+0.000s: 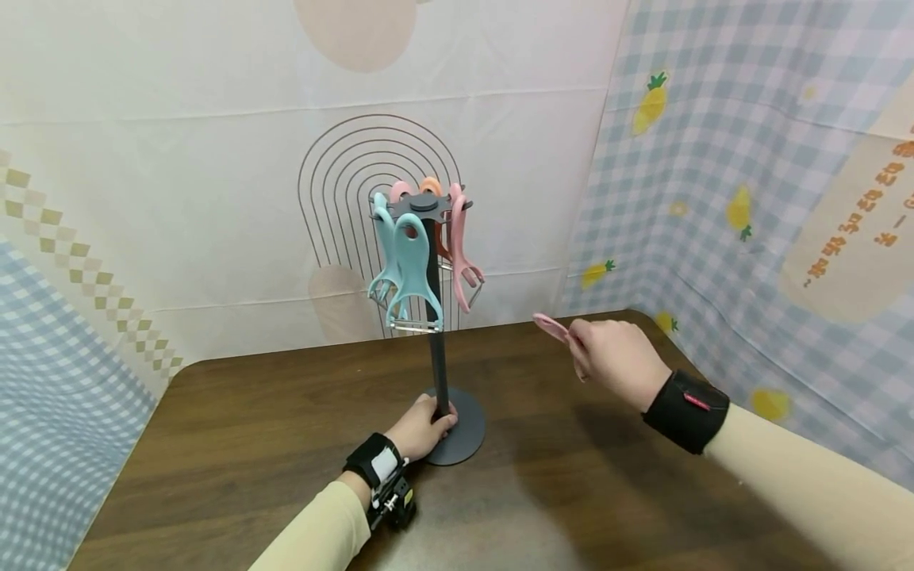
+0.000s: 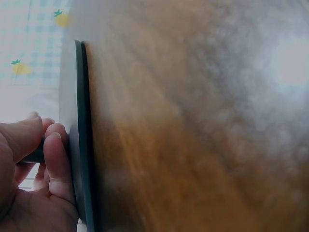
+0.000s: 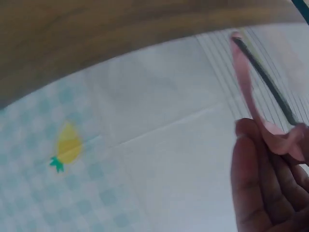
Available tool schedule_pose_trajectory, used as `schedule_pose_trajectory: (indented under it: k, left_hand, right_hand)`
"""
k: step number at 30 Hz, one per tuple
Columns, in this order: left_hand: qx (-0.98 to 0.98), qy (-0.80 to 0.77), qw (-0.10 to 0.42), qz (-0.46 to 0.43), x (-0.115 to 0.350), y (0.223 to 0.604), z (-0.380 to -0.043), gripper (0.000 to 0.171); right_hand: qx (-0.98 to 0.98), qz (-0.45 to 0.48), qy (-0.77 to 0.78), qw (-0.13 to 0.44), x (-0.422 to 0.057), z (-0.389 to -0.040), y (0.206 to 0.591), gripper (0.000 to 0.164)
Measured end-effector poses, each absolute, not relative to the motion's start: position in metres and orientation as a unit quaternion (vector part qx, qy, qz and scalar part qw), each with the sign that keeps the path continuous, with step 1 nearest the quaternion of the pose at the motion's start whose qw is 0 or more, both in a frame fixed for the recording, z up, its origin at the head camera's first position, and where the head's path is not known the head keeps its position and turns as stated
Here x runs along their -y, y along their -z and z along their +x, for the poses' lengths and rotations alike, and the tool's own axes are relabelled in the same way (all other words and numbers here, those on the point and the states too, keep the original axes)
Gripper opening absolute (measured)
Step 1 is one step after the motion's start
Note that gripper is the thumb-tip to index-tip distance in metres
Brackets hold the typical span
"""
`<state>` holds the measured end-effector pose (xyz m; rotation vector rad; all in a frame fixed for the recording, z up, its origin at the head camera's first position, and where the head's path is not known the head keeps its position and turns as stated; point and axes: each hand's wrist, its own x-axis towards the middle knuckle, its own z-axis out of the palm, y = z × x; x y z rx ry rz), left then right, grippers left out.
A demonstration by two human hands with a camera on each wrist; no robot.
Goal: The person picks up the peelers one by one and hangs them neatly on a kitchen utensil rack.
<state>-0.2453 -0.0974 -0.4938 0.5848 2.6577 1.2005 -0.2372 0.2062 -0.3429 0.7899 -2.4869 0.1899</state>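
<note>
A dark grey stand (image 1: pixel 437 357) with a round base (image 1: pixel 470 432) stands upright on the table, a hooked ring at its top. My left hand (image 1: pixel 420 429) grips the pole low down, just over the base; the left wrist view shows thumb and fingers (image 2: pixel 58 164) curled round it. Turquoise peelers (image 1: pixel 412 250) hang at the front left of the ring, a pink peeler (image 1: pixel 458 238) at its right, and pink and orange ones behind. To the right of the stand, in the air, my right hand (image 1: pixel 617 357) holds another pink peeler (image 3: pixel 245 82), its metal blade (image 3: pixel 265 79) showing in the right wrist view.
The brown wooden table (image 1: pixel 286 444) has rounded back corners. A white patterned cloth (image 1: pixel 214 222) hangs behind it, and blue checked cloth (image 1: pixel 721 182) with pineapples closes off the right side. More checked cloth (image 1: pixel 57 396) hangs at the left.
</note>
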Motion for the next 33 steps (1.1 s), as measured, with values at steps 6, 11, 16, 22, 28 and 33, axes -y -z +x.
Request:
schedule_pose_trajectory:
  k: [6,11,16,22,28,33]
  left_hand:
    - [-0.889,-0.405,0.082,0.198,0.097,0.495,-0.246,0.012]
    - [-0.887,-0.408,0.084,0.202,0.097,0.496,-0.246,0.012]
    - [-0.885,-0.409,0.078,0.207,0.097,0.498,-0.248,0.012]
    - [-0.885,-0.41,0.08,0.208,0.098,0.498,-0.249,0.013]
    - [-0.889,-0.405,0.084,0.197,0.098,0.497,-0.249,0.013]
    - [-0.888,-0.406,0.086,0.198,0.097,0.493,-0.246,0.012]
  right_hand:
    - [0.901,0.288,-0.184,0.266,-0.196,-0.234,0.316,0.01]
    - [0.879,0.295,-0.268,0.261,-0.184,-0.226,0.297,0.007]
    - [0.857,0.302,-0.331,0.256,-0.17,-0.217,0.281,0.009]
    - [0.828,0.31,-0.409,0.227,-0.151,-0.201,0.259,0.008]
    - [0.812,0.313,-0.464,0.163,-0.141,-0.202,0.25,0.009]
    - [0.785,0.345,-0.5,0.123,-0.135,-0.212,0.249,0.013]
